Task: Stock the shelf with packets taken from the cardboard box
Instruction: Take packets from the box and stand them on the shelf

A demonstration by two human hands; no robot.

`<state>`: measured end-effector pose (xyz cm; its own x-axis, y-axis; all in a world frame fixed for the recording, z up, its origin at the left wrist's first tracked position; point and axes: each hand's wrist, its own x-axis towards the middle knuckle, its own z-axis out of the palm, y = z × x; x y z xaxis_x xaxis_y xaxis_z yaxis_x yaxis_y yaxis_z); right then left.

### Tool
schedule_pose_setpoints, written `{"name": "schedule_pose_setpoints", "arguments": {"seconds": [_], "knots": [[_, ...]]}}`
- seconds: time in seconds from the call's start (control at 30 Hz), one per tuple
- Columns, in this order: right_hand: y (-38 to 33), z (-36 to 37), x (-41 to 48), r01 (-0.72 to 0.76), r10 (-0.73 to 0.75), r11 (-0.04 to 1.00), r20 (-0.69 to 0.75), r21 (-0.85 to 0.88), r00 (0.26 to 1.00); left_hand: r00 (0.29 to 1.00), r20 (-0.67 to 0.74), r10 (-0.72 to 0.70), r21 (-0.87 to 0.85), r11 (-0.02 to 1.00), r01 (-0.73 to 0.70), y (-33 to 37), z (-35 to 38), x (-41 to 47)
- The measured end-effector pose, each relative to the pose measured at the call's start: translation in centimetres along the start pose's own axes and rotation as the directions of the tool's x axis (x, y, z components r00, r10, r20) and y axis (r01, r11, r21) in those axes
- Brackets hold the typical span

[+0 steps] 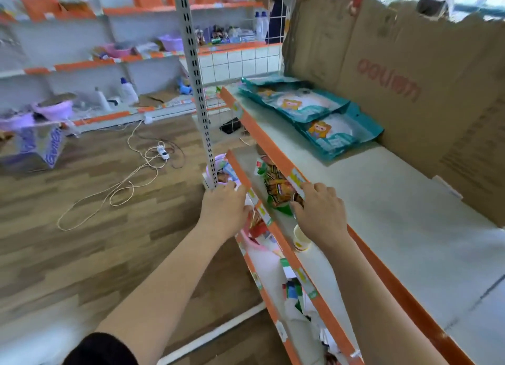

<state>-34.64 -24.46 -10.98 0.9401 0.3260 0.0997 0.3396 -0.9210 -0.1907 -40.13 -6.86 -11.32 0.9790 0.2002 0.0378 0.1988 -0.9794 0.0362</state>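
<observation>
Orange and green snack packets (277, 188) lie in a heap on the second shelf (276, 228), under the orange-edged top shelf (382, 214). My right hand (321, 213) reaches in there, its thumb and bent fingers pinching the near end of a packet. Beside it, my left hand (222, 211) rests with straight fingers against the second shelf's orange front edge. Two teal packets (311, 110) lie flat on the top shelf at the far end. A large brown cardboard box wall (410, 72) stands behind them along the back.
A paper cup (302, 241) stands on the second shelf under my right wrist. A pink basket (252, 240) with packets sits on a lower shelf. A slotted upright post (195, 85) rises left of the shelves. A cable and power strip (161, 150) lie on the wooden floor.
</observation>
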Motion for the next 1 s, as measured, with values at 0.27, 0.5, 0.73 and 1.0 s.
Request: {"name": "schedule_pose_setpoints", "arguments": {"seconds": [0.27,0.5,0.73,1.0], "knots": [[-6.2,3.0,9.3,0.065,-0.065,0.997,0.022,-0.028,0.998,0.997,0.078,-0.001,-0.054,0.999,0.005,-7.6,0.7,8.0],[-13.5,4.7,17.5,-0.050,0.050,0.999,-0.016,0.004,0.999,0.993,-0.035,0.115,-0.059,0.991,-0.117,-16.4,0.0,17.8],[-17.6,5.3,23.7,-0.202,0.203,0.979,-0.062,0.018,0.977,0.982,0.017,0.189,-0.077,0.979,-0.187,-22.7,-0.8,25.3],[-16.1,5.8,28.8,-0.358,0.358,0.934,-0.080,0.009,0.930,0.962,-0.016,0.273,-0.168,0.947,-0.272,-21.9,0.7,32.5]]}}
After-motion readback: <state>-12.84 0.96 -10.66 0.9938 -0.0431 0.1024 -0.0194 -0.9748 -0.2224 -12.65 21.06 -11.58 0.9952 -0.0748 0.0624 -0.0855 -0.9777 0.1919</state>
